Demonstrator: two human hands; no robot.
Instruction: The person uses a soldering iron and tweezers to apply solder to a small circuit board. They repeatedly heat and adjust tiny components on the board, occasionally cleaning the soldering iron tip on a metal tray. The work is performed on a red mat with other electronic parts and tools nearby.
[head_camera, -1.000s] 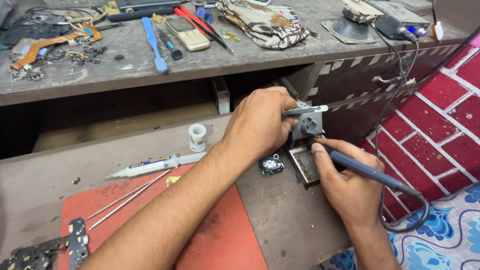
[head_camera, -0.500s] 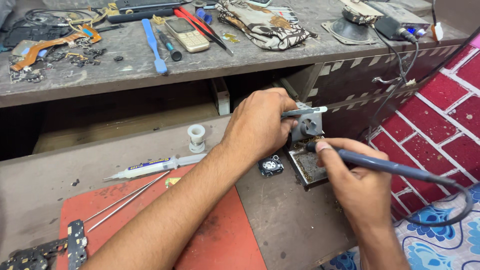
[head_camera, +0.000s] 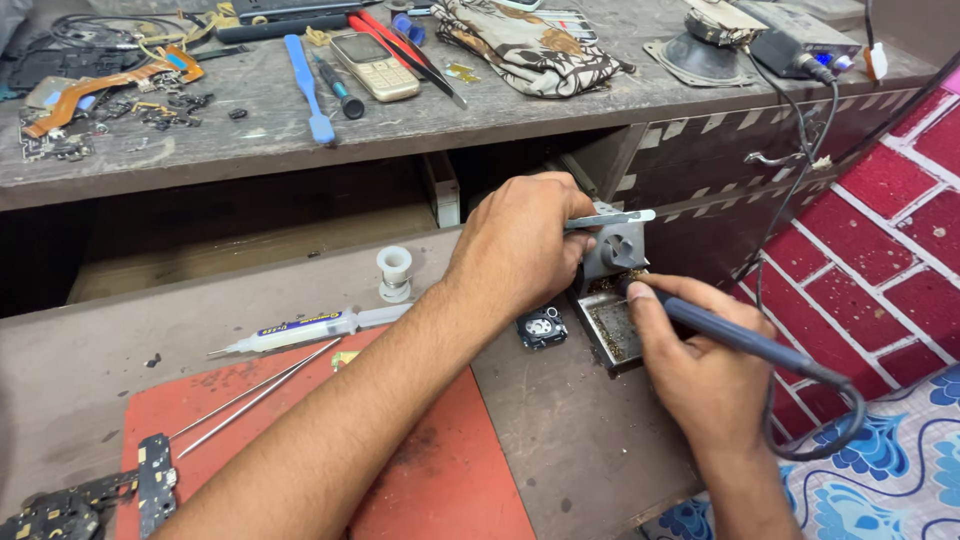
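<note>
My left hand (head_camera: 520, 245) reaches across the low shelf and grips a flat metal piece (head_camera: 612, 217) at the top of a small grey soldering stand (head_camera: 615, 250). My right hand (head_camera: 700, 360) holds a dark blue soldering iron (head_camera: 735, 338) like a pen, its tip pressed into the brass-coloured cleaning wool at the stand's base. The stand's dirty tray (head_camera: 612, 335) lies just below the tip. The iron's black cable (head_camera: 830, 420) loops off to the right.
A red mat (head_camera: 400, 480) carries tweezers (head_camera: 255, 398) and circuit boards (head_camera: 150, 485). A flux syringe (head_camera: 300, 328), a small white spool (head_camera: 394, 272) and a tiny black part (head_camera: 542, 326) lie nearby. The upper bench holds a phone (head_camera: 374, 64), blue tools (head_camera: 305, 85), cloth (head_camera: 525, 45) and a speaker (head_camera: 700, 50).
My right hand has moved the iron's tip up from the tray into the cleaning wool at the stand. My left hand stays on the stand.
</note>
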